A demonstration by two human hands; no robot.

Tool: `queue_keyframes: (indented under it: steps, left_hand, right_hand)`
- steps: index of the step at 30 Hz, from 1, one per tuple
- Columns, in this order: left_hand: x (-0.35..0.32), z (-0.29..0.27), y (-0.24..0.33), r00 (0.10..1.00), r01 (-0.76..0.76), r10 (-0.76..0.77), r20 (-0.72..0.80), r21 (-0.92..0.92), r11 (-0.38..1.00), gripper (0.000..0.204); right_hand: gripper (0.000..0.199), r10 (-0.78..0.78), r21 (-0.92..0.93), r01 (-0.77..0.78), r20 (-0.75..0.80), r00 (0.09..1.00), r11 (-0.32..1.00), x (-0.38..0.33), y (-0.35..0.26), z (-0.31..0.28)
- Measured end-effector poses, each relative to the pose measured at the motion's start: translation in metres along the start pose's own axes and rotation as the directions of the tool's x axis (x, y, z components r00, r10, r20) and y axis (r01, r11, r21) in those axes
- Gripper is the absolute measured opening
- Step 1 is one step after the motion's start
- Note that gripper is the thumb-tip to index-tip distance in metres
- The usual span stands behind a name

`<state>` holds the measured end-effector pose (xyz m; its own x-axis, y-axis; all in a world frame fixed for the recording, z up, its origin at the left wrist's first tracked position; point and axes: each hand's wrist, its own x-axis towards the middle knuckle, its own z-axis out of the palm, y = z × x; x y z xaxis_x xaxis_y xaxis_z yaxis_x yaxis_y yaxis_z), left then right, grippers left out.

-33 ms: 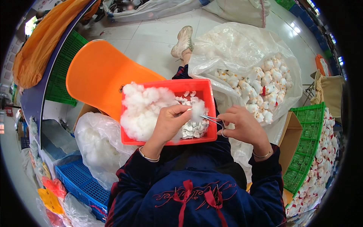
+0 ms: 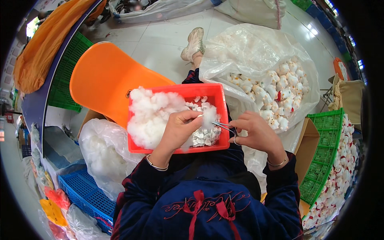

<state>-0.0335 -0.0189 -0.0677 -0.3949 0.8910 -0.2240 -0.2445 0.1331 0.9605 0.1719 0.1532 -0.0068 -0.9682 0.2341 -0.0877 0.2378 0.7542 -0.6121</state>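
A red plastic tray point(image 2: 180, 150) rests across my lap. White fluffy stuffing point(image 2: 154, 112) heaps up its left side, and small white pieces point(image 2: 208, 138) lie in its right side. Over the tray, my left hand point(image 2: 181, 127) pinches a small white piece point(image 2: 200, 115) between thumb and finger; its details are too small to make out. In my right hand point(image 2: 256, 131) are metal forceps point(image 2: 224, 125) with scissor-like finger loops. Their tips reach into a loose tuft of stuffing point(image 2: 209, 117) beside my left fingertips.
An orange chair point(image 2: 108, 76) stands beyond the tray at left. A clear bag of small white stuffed figures point(image 2: 276, 92) lies at right, near a green crate point(image 2: 326, 148). At left are a bag of stuffing point(image 2: 104, 156) and a blue crate point(image 2: 90, 192).
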Motion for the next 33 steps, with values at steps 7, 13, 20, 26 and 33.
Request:
queue_keyframes:
  steps: [7,13,20,26,33]
  left_hand:
    - [0.01,-0.003,-0.004,0.999,-0.02,0.018,0.047,0.059,0.998,0.009]
    - [0.013,-0.013,0.0,0.984,0.169,-0.174,-0.029,-0.123,0.978,0.005]
    - [0.009,-0.009,0.003,0.968,0.245,-0.251,0.001,-0.223,0.943,0.008]
    - [0.007,-0.01,-0.002,0.983,0.173,-0.182,-0.031,-0.183,0.968,0.015]
    - [0.005,-0.008,-0.004,0.993,0.121,-0.119,0.024,-0.156,0.98,0.014]
  right_hand:
    - [0.044,0.059,-0.179,-0.055,0.013,0.998,0.982,0.0,-0.008,0.01]
    - [0.051,0.054,-0.255,-0.073,-0.079,0.995,0.964,-0.007,-0.02,-0.017]
    - [0.045,0.02,-0.362,-0.04,-0.06,0.998,0.931,0.007,-0.022,-0.014]
    - [0.03,0.022,-0.392,-0.022,-0.004,1.0,0.92,0.007,-0.018,-0.011]
    - [0.025,0.052,-0.326,-0.018,0.095,0.994,0.945,0.011,-0.02,-0.008]
